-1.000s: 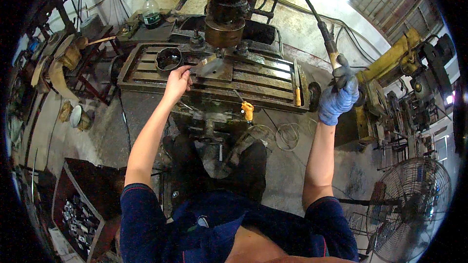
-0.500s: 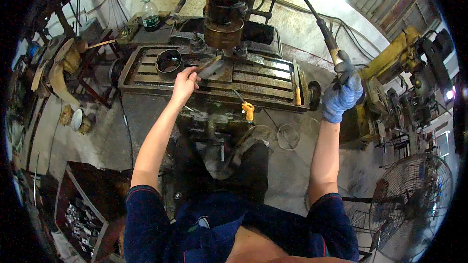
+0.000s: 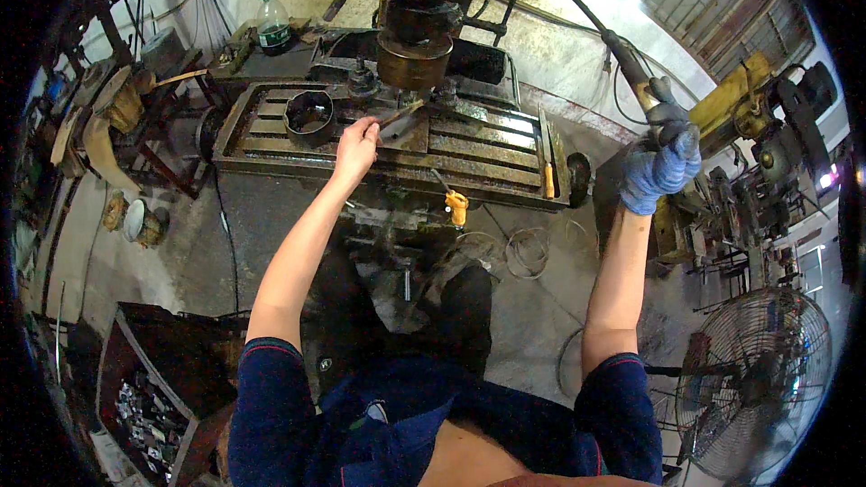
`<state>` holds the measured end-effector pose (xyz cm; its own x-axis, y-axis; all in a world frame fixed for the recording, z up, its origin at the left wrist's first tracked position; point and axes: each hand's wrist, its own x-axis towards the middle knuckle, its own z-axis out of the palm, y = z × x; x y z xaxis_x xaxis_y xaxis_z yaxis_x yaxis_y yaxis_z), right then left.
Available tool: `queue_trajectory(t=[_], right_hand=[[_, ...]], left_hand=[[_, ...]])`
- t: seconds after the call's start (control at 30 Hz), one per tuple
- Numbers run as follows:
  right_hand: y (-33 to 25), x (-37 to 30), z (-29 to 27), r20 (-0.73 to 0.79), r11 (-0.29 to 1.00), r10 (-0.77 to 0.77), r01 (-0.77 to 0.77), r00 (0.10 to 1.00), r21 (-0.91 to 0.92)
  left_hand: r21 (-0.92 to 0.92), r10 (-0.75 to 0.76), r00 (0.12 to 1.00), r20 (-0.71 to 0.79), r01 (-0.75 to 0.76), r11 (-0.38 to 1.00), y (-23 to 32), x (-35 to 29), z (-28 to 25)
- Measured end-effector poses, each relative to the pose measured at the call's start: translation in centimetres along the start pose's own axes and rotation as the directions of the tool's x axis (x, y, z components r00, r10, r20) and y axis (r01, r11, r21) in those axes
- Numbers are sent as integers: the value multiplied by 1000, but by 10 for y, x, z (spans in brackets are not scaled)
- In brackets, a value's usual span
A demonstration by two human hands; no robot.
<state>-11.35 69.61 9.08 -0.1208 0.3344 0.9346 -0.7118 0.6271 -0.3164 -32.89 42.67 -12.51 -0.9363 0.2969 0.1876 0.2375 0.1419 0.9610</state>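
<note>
Head view: bare left hand (image 3: 356,146) pinches a flat metal piece (image 3: 400,117) on the slotted machine table (image 3: 487,158) under the spindle, gloved right hand (image 3: 661,167) wrapped around the feed lever (image 3: 631,72); drilling step, likely needing a steady lever pull.

The slotted metal machine table (image 3: 487,155) is carrying a dark round ring (image 3: 308,114) at its left end, a flat metal workpiece (image 3: 408,131) under the spindle, and an orange-handled tool (image 3: 547,164) lying toward its right end.
</note>
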Motion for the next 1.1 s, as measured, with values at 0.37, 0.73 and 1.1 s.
queue_trajectory(t=[0.37, 0.73, 1.1], right_hand=[[-18, 52, 11, 50, 961, -104, 113, 993, -254], [0, 155, -15, 326, 609, -447, 550, 833, -571], [15, -129, -41, 62, 778, 565, -505, 823, -374]], left_hand=[[160, 107, 991, -81, -93, 983, -18, 23, 8], [442, 274, 940, -205, -161, 882, -11, 20, -4], [706, 403, 874, -272, -103, 701, -8, 15, -107]])
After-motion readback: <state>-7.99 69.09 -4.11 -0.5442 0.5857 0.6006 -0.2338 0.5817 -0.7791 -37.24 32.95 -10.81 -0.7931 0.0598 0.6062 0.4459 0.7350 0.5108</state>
